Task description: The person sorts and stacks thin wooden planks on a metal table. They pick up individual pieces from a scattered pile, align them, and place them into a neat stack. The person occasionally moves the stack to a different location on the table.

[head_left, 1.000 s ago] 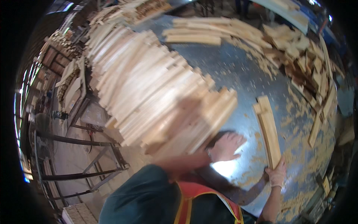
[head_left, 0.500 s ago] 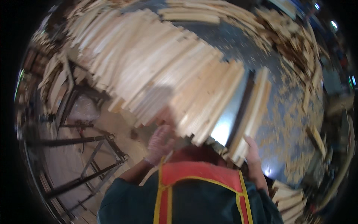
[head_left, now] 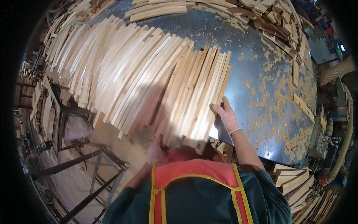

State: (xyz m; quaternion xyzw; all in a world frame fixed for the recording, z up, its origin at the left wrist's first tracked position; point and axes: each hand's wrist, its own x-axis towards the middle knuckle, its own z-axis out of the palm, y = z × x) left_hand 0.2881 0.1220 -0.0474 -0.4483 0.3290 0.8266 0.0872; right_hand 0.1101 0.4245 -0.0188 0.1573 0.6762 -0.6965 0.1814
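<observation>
Long pale wooden strips (head_left: 195,89) lie side by side on the metal table in front of me, their near ends stepped and uneven. My right hand (head_left: 226,116), in a light work glove, rests against the right edge of this row. Its thumb touches the outermost strip, and its fingers are stretched apart. My left hand (head_left: 155,148) is low at the near ends of the strips, left of the row's middle. It is blurred and in shade, so its fingers cannot be made out.
Sawdust and chips cover the blue-grey metal table (head_left: 253,108). More strips (head_left: 156,14) lie along its far edge, and offcuts (head_left: 278,18) are heaped at the far right. A black metal frame (head_left: 71,166) stands at left. A ribbed hose (head_left: 348,123) hangs at right.
The strips beside my right hand have moved left against the row, closing the gap between them. My right hand has moved left and farther from me, and its fingers are now spread.
</observation>
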